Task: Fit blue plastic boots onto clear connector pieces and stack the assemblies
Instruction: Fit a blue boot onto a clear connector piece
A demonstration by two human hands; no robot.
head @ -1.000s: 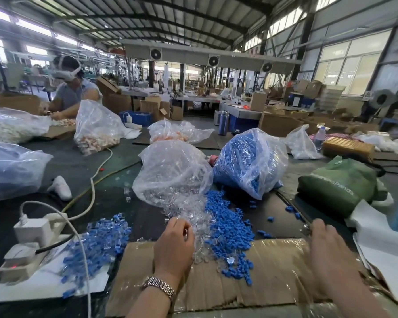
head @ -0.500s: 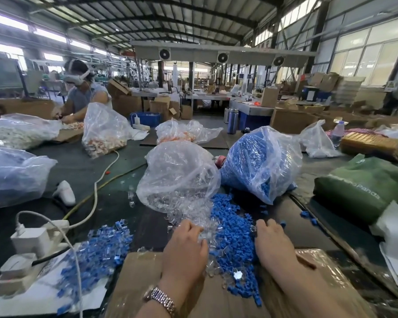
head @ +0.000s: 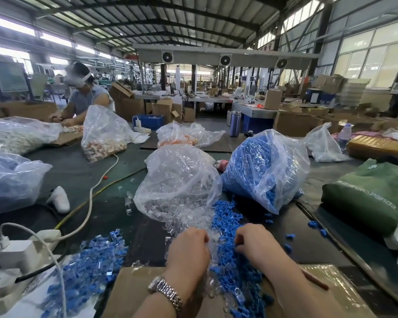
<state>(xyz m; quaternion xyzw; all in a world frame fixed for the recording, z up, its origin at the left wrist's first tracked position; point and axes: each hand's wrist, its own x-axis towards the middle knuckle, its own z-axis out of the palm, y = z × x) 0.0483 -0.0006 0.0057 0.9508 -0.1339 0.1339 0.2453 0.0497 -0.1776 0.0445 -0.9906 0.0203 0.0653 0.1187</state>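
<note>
Fingers of left hand (head: 189,251) and right hand (head: 256,243) curl down into loose blue boots (head: 233,267); grip unclear.

Power strip (head: 21,253): sat at near left, white plug and cable attached.
White cord (head: 97,187): ran across the dark tabletop.
Green bag (head: 372,193): lay at right, white lettering on its side.
Water bottle (head: 344,136): stood far right, beside a clear sack.
Flask (head: 235,121): stood upright beyond the table.
Another worker (head: 85,97): sat at far left, headset on, bent over pale pieces.
Cardboard boxes (head: 129,104): stacked behind.
</note>
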